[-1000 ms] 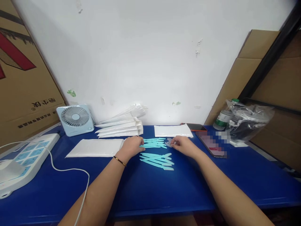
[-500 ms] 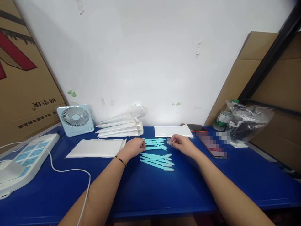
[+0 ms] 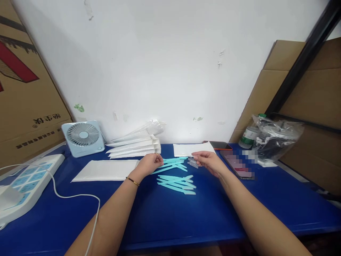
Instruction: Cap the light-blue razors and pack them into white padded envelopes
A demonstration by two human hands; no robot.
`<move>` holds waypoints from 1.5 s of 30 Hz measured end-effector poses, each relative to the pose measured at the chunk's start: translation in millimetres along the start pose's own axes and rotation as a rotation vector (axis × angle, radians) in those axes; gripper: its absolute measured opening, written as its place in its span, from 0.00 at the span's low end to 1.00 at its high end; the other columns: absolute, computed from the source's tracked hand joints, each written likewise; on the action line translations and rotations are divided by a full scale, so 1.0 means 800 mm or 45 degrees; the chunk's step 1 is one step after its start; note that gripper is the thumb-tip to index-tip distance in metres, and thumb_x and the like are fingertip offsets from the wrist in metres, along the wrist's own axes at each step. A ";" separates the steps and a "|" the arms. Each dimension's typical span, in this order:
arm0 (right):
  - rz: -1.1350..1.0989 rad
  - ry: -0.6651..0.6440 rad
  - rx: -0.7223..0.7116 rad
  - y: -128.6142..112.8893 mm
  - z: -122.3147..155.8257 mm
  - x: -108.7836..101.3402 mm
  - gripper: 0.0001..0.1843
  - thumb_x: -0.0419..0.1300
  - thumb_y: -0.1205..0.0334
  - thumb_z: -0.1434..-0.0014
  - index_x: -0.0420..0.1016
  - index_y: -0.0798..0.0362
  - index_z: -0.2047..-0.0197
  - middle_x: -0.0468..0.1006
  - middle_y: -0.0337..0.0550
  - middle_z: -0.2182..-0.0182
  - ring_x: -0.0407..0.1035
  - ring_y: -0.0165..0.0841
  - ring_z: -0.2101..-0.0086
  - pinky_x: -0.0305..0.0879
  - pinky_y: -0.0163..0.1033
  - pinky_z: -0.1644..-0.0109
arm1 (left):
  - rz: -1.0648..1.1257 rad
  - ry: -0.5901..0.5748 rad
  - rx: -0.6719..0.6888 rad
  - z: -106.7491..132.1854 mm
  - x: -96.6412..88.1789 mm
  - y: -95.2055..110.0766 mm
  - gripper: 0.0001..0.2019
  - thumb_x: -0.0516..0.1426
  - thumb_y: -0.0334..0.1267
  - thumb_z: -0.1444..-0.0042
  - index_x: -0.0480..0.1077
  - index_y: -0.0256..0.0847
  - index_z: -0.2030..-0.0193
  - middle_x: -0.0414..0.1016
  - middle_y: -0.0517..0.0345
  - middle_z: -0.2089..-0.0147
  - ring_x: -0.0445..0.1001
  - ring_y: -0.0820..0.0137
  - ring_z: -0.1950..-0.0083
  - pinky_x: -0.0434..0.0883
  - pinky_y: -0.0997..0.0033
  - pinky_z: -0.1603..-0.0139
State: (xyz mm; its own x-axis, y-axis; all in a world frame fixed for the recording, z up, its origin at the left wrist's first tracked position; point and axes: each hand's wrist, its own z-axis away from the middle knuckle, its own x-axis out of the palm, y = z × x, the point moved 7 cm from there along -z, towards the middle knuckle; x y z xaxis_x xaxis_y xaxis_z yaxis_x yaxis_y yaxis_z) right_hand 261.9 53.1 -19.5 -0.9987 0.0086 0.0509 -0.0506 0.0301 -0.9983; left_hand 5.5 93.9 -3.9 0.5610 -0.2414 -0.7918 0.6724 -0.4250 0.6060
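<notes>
Far turquoise razors (image 3: 174, 164) lie on the blue table (image 3: 160, 217) between the left hand (image 3: 149, 163), at their left ends, and the right hand (image 3: 209, 161), beside clear caps (image 3: 192, 163). Both keep fingertips together; on what, I cannot tell.

Two hands show — one left hand (image 3: 149, 164), one right hand (image 3: 210, 162) — wearing one bracelet (image 3: 132, 181) and one ring (image 3: 156, 154). Turquoise sticks (image 3: 177, 182) make two groups: at least four in the nearer, several in the farther (image 3: 177, 161), crossing too much for an exact tally. Clear caps (image 3: 193, 163) number at least two, overlapping and too small to count further. White packets: one single on the left (image 3: 103, 170), one single on the right (image 3: 183, 150), and one stack (image 3: 133, 149) of several. Two phones (image 3: 238, 166), one fan (image 3: 83, 135), one power strip (image 3: 37, 176), one plug (image 3: 9, 196), one white cord (image 3: 80, 195), one bottle (image 3: 249, 137), one clear bag (image 3: 282, 132) and one bench (image 3: 160, 220).
</notes>
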 end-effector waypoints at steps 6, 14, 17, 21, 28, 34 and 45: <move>0.001 0.004 -0.051 -0.003 -0.001 0.002 0.20 0.68 0.51 0.54 0.79 0.58 0.63 0.73 0.41 0.76 0.63 0.25 0.78 0.62 0.34 0.74 | 0.110 -0.019 0.008 -0.003 0.001 -0.002 0.12 0.55 0.47 0.52 0.70 0.40 0.67 0.72 0.59 0.71 0.69 0.70 0.69 0.64 0.75 0.70; 0.077 -0.055 -0.035 0.001 -0.001 0.010 0.21 0.66 0.49 0.54 0.79 0.58 0.62 0.72 0.39 0.80 0.62 0.26 0.79 0.60 0.35 0.73 | 0.155 -0.051 0.018 -0.004 0.006 -0.001 0.13 0.56 0.47 0.53 0.70 0.39 0.68 0.71 0.59 0.71 0.69 0.71 0.70 0.65 0.74 0.70; 0.073 -0.076 -0.010 0.004 0.001 0.018 0.21 0.67 0.49 0.54 0.79 0.57 0.63 0.74 0.40 0.79 0.64 0.26 0.79 0.61 0.34 0.74 | 0.183 -0.071 0.032 -0.005 0.009 0.001 0.13 0.56 0.46 0.53 0.70 0.39 0.67 0.71 0.59 0.72 0.68 0.71 0.70 0.65 0.74 0.70; 0.090 -0.125 0.000 0.004 0.004 0.029 0.20 0.67 0.49 0.55 0.79 0.57 0.65 0.75 0.41 0.76 0.64 0.25 0.79 0.61 0.34 0.74 | 0.235 -0.118 0.084 -0.002 0.015 0.011 0.13 0.56 0.47 0.53 0.70 0.39 0.67 0.71 0.60 0.72 0.69 0.71 0.70 0.65 0.75 0.70; 0.697 0.027 -0.172 -0.020 0.002 -0.008 0.19 0.58 0.48 0.48 0.78 0.56 0.64 0.74 0.40 0.80 0.65 0.29 0.78 0.60 0.35 0.72 | 0.136 -0.291 0.096 0.012 0.035 0.033 0.13 0.56 0.47 0.52 0.72 0.39 0.69 0.74 0.58 0.71 0.71 0.70 0.70 0.64 0.75 0.72; 1.321 0.009 -0.247 -0.012 0.001 -0.006 0.10 0.61 0.55 0.52 0.77 0.52 0.70 0.75 0.41 0.77 0.66 0.32 0.75 0.57 0.35 0.71 | -0.180 -0.100 0.114 0.012 0.027 0.035 0.12 0.58 0.48 0.52 0.72 0.42 0.67 0.75 0.60 0.68 0.71 0.70 0.69 0.61 0.74 0.71; 1.408 -0.051 -0.382 -0.008 0.001 0.020 0.02 0.56 0.67 0.52 0.70 0.53 0.72 0.73 0.41 0.74 0.64 0.31 0.73 0.57 0.34 0.69 | -0.378 -0.024 0.079 0.002 0.030 0.021 0.05 0.57 0.39 0.49 0.70 0.42 0.71 0.75 0.60 0.70 0.71 0.69 0.69 0.60 0.73 0.70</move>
State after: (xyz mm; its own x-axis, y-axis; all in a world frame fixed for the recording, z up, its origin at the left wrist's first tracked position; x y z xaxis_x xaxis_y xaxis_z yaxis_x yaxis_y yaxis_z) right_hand 246.4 52.3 -12.4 -0.4952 0.1468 -0.8563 0.8540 0.2631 -0.4488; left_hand 29.4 79.8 -13.0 0.3352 -0.1148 -0.9351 0.7746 -0.5315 0.3429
